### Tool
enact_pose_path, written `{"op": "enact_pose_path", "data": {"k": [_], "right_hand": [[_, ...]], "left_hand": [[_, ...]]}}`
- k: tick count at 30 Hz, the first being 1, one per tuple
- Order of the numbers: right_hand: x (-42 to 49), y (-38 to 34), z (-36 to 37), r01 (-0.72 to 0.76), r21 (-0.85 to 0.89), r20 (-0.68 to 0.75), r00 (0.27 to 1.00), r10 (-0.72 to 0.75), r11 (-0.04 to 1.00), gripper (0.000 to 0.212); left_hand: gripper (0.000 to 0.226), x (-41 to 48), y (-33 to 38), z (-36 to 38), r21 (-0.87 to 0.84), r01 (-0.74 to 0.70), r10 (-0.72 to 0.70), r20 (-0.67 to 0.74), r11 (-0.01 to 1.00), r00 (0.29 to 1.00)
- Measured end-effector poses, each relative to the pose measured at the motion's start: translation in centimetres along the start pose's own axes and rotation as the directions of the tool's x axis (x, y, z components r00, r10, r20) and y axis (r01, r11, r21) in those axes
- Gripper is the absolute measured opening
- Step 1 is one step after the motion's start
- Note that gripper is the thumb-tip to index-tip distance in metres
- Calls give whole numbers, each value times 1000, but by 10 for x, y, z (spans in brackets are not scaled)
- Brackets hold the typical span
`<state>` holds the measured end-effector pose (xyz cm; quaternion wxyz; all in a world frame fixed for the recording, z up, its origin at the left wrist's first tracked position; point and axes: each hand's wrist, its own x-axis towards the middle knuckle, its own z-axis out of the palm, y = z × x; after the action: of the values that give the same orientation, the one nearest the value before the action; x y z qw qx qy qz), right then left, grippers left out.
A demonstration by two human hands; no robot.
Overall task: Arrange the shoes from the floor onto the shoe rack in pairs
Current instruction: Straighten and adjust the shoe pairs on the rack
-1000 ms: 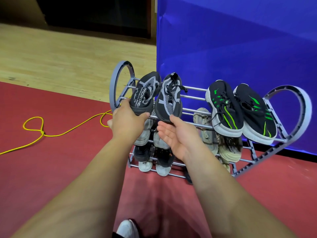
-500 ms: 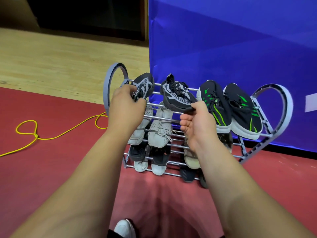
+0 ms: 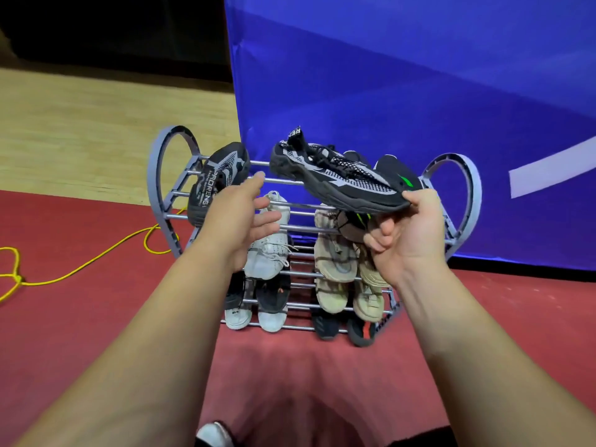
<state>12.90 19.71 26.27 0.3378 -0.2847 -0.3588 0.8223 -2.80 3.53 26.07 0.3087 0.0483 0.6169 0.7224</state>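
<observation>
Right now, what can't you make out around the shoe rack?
Head view only.
Top tier: green-striped black shoes, mostly behind the black-and-grey shoe in the right hand.
Middle tier: partner of the white shoe, hidden behind the left hand.
Bottom edge cuts off the pale shoe tip.
Left edge cuts off the yellow cable.

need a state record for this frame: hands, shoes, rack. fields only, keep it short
right hand: pinches toe end of black-grey mesh shoe, held above top tier
left hand: open, fingers straight, by mate shoe; contact unclear
mate shoe: top tier, left end of shoe rack
top tier right: black-green shoes, mostly hidden
middle tier: white sneaker left, beige shoes right
floor: yellow cable, left of rack
</observation>
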Motion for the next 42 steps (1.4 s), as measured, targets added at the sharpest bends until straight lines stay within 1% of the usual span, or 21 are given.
{"op": "enact_pose_path", "data": {"k": [1,3,6,7,10,12,15,17,19,23,26,29,31,33,34,35,38,40,41,42], "right_hand": [[0,-4,-4,-5,2,16,1000,5,1000,31],[0,-11,-10,-13,-13,53,999,13,1000,31],[2,-15,-18,-2,-44,124,992,7,999,25],[3,-16,-19,3,-54,156,988,6,999,24],[5,-19,-23,-10,-86,198,980,27,996,27],[7,-21,-24,-27,-102,181,982,46,994,31],[7,-22,-20,-27,-120,114,993,41,992,45],[8,-23,-14,14,-145,63,998,-5,989,45],[10,-22,-7,60,-170,40,998,-54,984,42],[10,-17,7,125,-162,-26,991,-131,979,61],[4,-9,19,124,-113,24,992,-122,986,62],[-1,1,32,121,-228,130,987,-93,966,64],[-3,11,39,140,-308,175,981,-89,941,56],[-4,20,46,156,-355,198,976,-89,922,42],[-4,24,49,161,-375,204,975,-88,913,38],[-4,28,53,164,-389,205,975,-88,906,40],[-1,38,61,168,-416,191,977,-95,894,56],[2,44,66,168,-418,178,979,-101,893,63],[4,47,69,170,-411,179,978,-103,896,65],[6,51,71,171,-401,184,977,-104,900,64]], "left_hand": [[56,0,1,2,-65,28,-28,9,997,1000],[60,0,3,3,-159,55,-54,12,986,998],[59,3,4,3,-234,60,-56,25,970,998],[56,4,4,3,-245,60,-51,41,968,998],[34,3,4,5,-329,49,-32,57,943,998],[31,2,5,6,-364,50,-21,81,930,996],[36,0,7,5,-335,61,-23,116,940,993],[34,0,8,4,-344,70,-34,109,937,993],[35,0,9,2,-376,78,-32,126,923,991],[39,-2,10,-3,-442,90,-11,178,893,984],[44,1,11,-7,-528,80,7,161,845,987],[43,1,12,-4,-651,65,40,146,756,988],[40,-1,14,2,-713,47,93,156,699,983],[38,-2,13,6,-746,23,132,149,665,980],[38,-1,10,7,-760,18,140,143,649,980],[39,0,8,8,-778,23,140,142,628,980],[43,2,2,8,-812,64,131,170,580,977],[45,1,-1,9,-785,75,147,207,614,967],[43,2,-1,10,-742,59,152,213,668,965],[40,3,-1,10,-670,24,152,203,742,967]]}}
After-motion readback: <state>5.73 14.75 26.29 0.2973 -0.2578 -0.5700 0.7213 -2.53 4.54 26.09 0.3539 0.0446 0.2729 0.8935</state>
